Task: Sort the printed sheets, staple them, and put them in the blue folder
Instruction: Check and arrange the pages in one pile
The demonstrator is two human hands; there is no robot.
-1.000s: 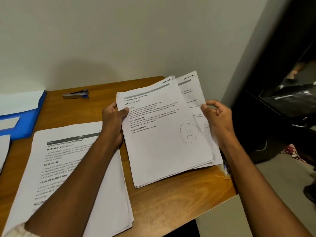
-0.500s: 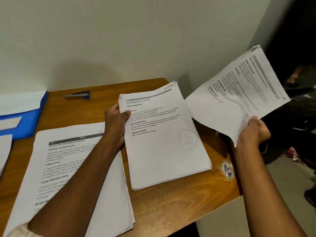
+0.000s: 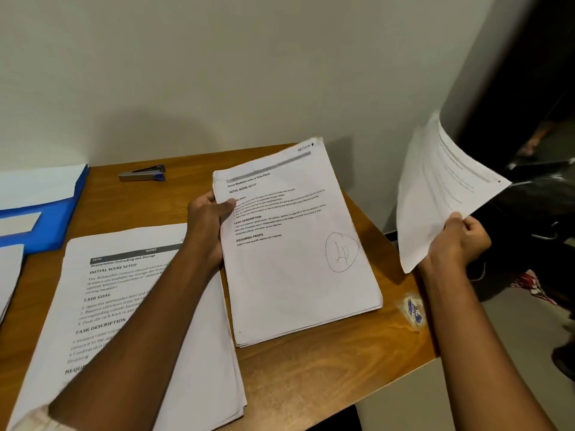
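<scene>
My left hand (image 3: 209, 223) grips the left edge of a stack of printed sheets (image 3: 298, 259), its top page marked with a circled handwritten number. The stack's lower end rests on the wooden table (image 3: 326, 368). My right hand (image 3: 457, 241) pinches a single printed sheet (image 3: 435, 194) by its lower corner and holds it in the air to the right of the table, tilted and blurred. A second pile of printed sheets (image 3: 118, 306) lies flat on the table under my left forearm. The blue folder (image 3: 46, 222) lies open at the far left. A grey and blue stapler (image 3: 143, 174) sits near the wall.
A small blue sticker (image 3: 412, 309) marks the table near its right edge. More white paper (image 3: 9, 272) pokes in at the left border. Beyond the table's right edge the floor drops away, with dark furniture (image 3: 535, 194) and a red patterned item (image 3: 533, 286).
My right hand has pulled one sheet out from behind the stack and swung it up and to the right, off the table. My left hand keeps hold of the stack.
</scene>
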